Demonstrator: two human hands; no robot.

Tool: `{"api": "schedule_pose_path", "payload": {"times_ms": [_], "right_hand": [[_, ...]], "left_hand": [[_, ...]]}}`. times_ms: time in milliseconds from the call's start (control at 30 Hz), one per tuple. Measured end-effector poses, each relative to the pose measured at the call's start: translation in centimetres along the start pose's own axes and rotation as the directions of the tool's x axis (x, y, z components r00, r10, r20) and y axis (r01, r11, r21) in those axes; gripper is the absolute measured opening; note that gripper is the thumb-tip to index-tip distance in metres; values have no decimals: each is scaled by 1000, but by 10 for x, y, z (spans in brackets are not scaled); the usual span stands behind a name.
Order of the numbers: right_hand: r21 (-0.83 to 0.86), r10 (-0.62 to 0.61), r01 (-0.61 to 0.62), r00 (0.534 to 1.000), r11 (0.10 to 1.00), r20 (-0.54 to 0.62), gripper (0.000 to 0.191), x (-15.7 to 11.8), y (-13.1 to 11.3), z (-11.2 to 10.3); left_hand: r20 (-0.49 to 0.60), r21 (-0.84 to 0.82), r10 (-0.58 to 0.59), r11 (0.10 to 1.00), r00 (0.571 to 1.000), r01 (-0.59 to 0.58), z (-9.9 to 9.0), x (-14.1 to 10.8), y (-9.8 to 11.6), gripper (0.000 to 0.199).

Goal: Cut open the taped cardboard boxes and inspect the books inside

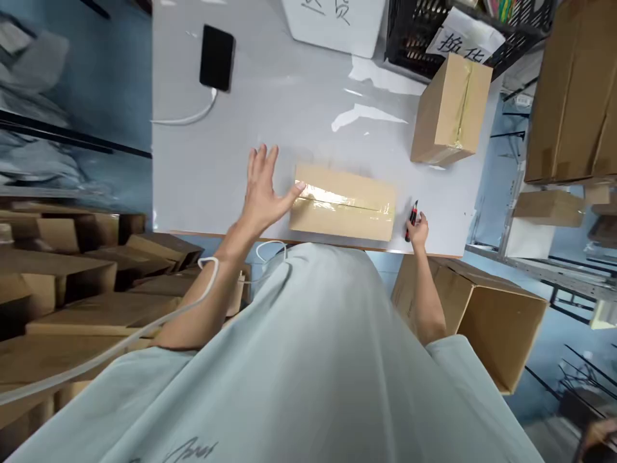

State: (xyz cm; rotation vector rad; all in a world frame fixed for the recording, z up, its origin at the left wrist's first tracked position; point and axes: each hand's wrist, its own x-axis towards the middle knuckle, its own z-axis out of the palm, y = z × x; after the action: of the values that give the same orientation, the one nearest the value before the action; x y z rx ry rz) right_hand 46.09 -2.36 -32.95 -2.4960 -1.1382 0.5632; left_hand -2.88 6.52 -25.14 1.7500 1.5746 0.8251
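A long cardboard box lies near the table's front edge, clear tape running along its top seam. My left hand is at the box's left end with fingers spread; the thumb tip meets or overlaps the box's upper left corner. Just right of the box, my right hand has its fingers on a red and black utility knife. The knife's tip points away from me, and its handle lies on or just above the table. Whether the blade is out is too small to be sure.
Another taped box stands at the table's right, below a black crate bearing a paper label. A white bin and a black device on a white cable are farther back. Below right is an open carton; several cartons fill the left.
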Motion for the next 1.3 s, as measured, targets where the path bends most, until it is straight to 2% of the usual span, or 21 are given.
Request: {"api": "schedule_pose_path", "payload": {"times_ms": [67, 167, 233, 333, 400, 467, 567, 633, 767, 900, 1167, 1300], "right_hand": [[19, -54, 55, 998, 998, -15, 57, -3, -24, -18], [124, -202, 206, 979, 971, -38, 41, -22, -69, -52], [151, -304, 303, 952, 941, -16, 42, -43, -104, -74], [23, -456, 456, 884, 890, 99, 55, -81, -162, -91], [-121, -545, 578, 807, 807, 227, 58, -106, -200, -88], [-243, -585, 685, 719, 687, 375, 58, -128, -234, -74], [-331, -551, 781, 613, 529, 567, 56, -151, -275, -47], [-361, -498, 806, 579, 469, 645, 55, -160, -296, -32], [-447, -390, 807, 582, 385, 714, 53, -168, -323, -17], [-505, -321, 797, 599, 332, 734, 53, -169, -334, -12], [-581, -241, 776, 630, 247, 739, 50, -176, -351, -13], [-586, -268, 781, 624, 215, 734, 46, -180, -356, -4]], "left_hand": [[76, -43, 10, 999, 997, -7, -1, -4, -14, 118], [198, -133, 80, 990, 977, -54, 5, -7, -28, 122], [259, -198, 152, 975, 954, -102, 11, -9, -34, 119], [312, -270, 231, 952, 921, -147, 15, -12, -41, 108], [339, -295, 251, 944, 907, -151, 17, -14, -46, 102], [369, -310, 258, 940, 893, -143, 19, -14, -52, 97], [418, -341, 257, 933, 871, -112, 22, -12, -58, 96], [439, -367, 254, 926, 862, -86, 24, -11, -60, 98], [462, -402, 245, 914, 852, -46, 27, -10, -60, 99], [467, -421, 248, 906, 849, -33, 28, -9, -61, 98], [437, -440, 282, 895, 854, -70, 29, -8, -58, 97], [436, -422, 276, 904, 857, -77, 27, -9, -56, 97]]}}
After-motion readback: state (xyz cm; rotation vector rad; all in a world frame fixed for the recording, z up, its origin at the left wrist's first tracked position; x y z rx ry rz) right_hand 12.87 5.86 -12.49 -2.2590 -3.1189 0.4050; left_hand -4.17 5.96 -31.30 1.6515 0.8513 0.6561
